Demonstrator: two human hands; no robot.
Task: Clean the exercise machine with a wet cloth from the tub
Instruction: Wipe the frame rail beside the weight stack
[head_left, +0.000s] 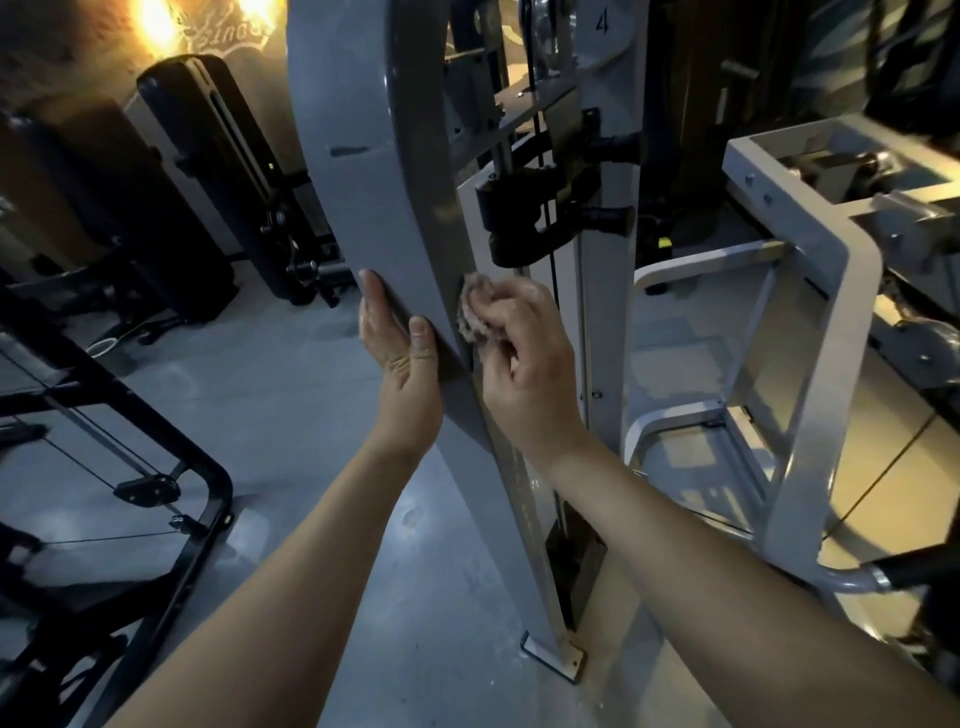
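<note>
Your crumpled pinkish-grey cloth (475, 312) sits at frame centre, pressed against the inner edge of the tall grey metal upright (395, 208) of the exercise machine. Your right hand (524, 364) grips it with curled fingers. Your left hand (402, 358) lies flat, fingers straight, against the upright's outer face. Black gym machines (208, 182) fill the upper left.

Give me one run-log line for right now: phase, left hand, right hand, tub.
phase: wiping grey upright | left hand: flat against it | right hand: grips cloth, pressed to its edge | tub: not in view
</note>
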